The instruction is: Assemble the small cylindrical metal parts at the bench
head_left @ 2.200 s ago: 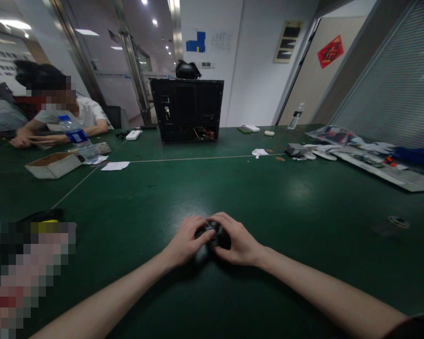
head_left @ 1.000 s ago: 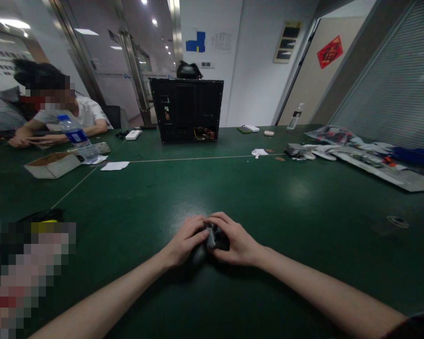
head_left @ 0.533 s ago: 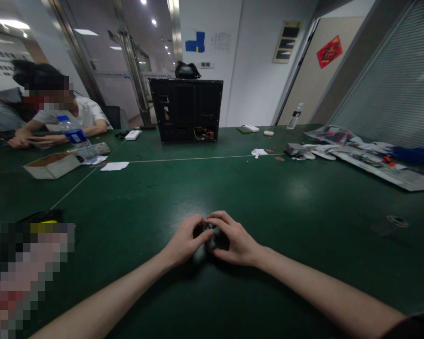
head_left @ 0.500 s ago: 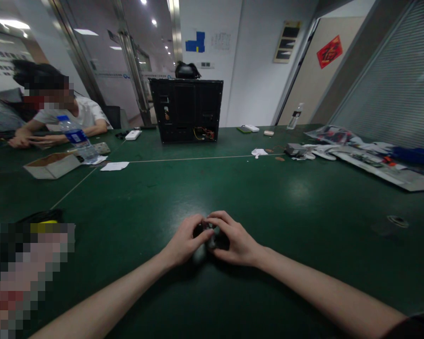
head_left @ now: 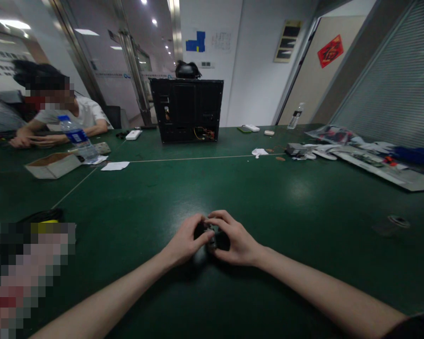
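Observation:
Both hands meet at the middle of the green table (head_left: 268, 197), around a small dark grey object (head_left: 212, 242) whose kind I cannot make out. My left hand (head_left: 185, 240) is closed on its left side, with the thumb across the front of it. My right hand (head_left: 235, 240) curls round it from the right, thumb low and fingers over the top. Fingers hide much of the object, which appears to be at or just above the tabletop. Off to the right, a small dark cylindrical thing (head_left: 397, 223) stands on the table.
A black panel (head_left: 191, 108) with exposed wires stands at the back. A water bottle (head_left: 77, 136) and an open box (head_left: 54, 165) are at the left, near a seated person (head_left: 88, 110). Boards and papers (head_left: 385, 165) lie at the right. Something blurred (head_left: 21, 278) covers the near left.
Hands and object stay almost in the same place. The small object looks slightly turned between the fingers; otherwise the view shifts only a little.

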Tool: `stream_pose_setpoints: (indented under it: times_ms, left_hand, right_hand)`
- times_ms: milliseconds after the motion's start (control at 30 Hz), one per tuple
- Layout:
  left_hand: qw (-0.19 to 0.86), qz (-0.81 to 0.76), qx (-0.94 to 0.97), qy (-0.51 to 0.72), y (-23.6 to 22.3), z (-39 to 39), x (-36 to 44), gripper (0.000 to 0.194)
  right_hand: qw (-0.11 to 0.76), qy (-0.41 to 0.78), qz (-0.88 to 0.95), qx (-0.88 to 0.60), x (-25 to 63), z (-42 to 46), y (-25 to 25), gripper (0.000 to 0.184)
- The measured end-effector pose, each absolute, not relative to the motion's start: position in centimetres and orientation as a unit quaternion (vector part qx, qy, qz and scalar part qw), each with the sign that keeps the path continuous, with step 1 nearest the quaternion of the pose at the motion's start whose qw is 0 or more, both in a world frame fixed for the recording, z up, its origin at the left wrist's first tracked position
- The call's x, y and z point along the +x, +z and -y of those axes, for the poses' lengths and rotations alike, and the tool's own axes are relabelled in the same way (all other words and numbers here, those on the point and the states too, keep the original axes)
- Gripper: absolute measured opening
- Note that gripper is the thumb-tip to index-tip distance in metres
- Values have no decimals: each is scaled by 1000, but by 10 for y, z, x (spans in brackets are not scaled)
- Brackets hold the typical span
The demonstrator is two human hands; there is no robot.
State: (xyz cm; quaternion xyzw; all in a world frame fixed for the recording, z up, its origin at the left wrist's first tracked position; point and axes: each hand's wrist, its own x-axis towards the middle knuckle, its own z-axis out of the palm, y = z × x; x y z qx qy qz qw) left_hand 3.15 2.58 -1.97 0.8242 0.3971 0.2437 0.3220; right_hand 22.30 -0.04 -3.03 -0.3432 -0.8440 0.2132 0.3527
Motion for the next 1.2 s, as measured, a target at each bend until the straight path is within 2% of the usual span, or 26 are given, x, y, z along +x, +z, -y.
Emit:
stream_pose_setpoints:
  times_ms: [233,433,533,1200]
  left_hand:
    - [322,-395,826,242,-14,-26,35,34]
    - [341,-381,824,244,-12,-27,34,36]
    - [341,-397,814,252,-12,-26,34,37]
    - [340,-400,812,257,-14,-26,33,40]
  right_hand:
    - [362,233,828,-360,225,-2,-30,57]
    - [359,299,793,-390,227,-9,-32,39]
    - [356,335,772,-407,228,-13,-35,36]
    - [353,357,761,-411,228,-15,-35,40]
